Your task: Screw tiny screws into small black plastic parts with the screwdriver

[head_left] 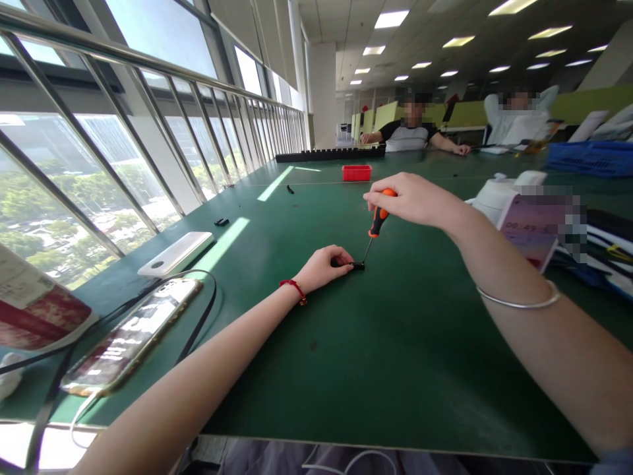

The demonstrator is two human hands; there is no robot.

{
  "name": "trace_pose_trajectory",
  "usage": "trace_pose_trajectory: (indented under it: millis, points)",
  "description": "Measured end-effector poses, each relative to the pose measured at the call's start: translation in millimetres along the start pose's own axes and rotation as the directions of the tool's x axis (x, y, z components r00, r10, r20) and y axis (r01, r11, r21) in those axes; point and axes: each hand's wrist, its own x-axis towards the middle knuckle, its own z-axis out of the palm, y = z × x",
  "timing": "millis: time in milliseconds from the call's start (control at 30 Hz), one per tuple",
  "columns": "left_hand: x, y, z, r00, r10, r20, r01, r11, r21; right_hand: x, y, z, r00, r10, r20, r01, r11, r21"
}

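Near the middle of the green table (316, 343), my left hand (326, 267) pinches a small black part (359, 266) against the surface. A red string bracelet circles that wrist. My right hand (408, 198) is wrapped round the orange and black handle of a screwdriver (378, 220). Its thin shaft slants down to the left, and the tip meets the black part just right of my left fingertips. Fine detail of the part is too small to tell.
A red box (357, 173) and a long black strip (331, 154) lie farther back. At left are a phone (136, 333), a white power bank (177, 254), cables and a cup (39, 303). A phone-like display (529, 227) stands right. Two people sit beyond.
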Motion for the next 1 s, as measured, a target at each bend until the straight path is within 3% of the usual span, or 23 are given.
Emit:
trace_pose_trajectory:
  millis: [333, 1000]
  points:
    - [-1.0, -1.3, -0.2, 1.000, -0.015, -0.003, 0.015, 1.000, -0.025, -4.7, -5.5, 5.4, 0.997, 0.018, -0.079, -0.026, 0.995, -0.101]
    - [-1.4, -0.6, -0.2, 1.000, 0.002, -0.009, -0.002, 1.000, 0.020, -4.5, -4.0, 5.8, 0.995, 0.055, -0.087, -0.067, 0.988, -0.140]
